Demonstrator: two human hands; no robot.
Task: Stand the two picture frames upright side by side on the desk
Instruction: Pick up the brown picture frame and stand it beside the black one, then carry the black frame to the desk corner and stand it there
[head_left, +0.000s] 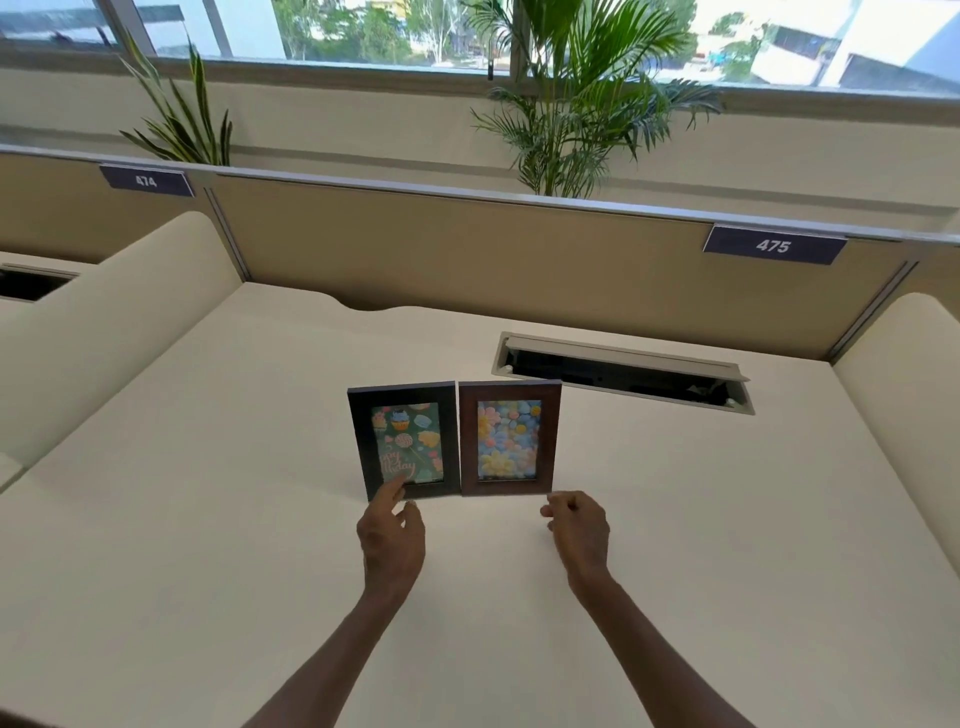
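Two picture frames stand upright and touching side by side in the middle of the cream desk (208, 519). The black frame (359, 441) on the left holds a cupcake picture; the brown frame (550, 441) on the right holds a flower picture. My left hand (390, 540) is just in front of the black frame, its forefinger tip over the frame's lower edge, fingers apart and holding nothing. My right hand (579, 535) hovers near the brown frame's lower right corner, fingers loosely curled, apart from the frame and holding nothing.
An open cable hatch (623, 371) is set into the desk behind and right of the frames. Tan partition panels (467, 249) with number plates 474 and 475 close off the back. Cream side dividers (104, 322) rise left and right. Potted palms (582, 104) stand behind the partition.
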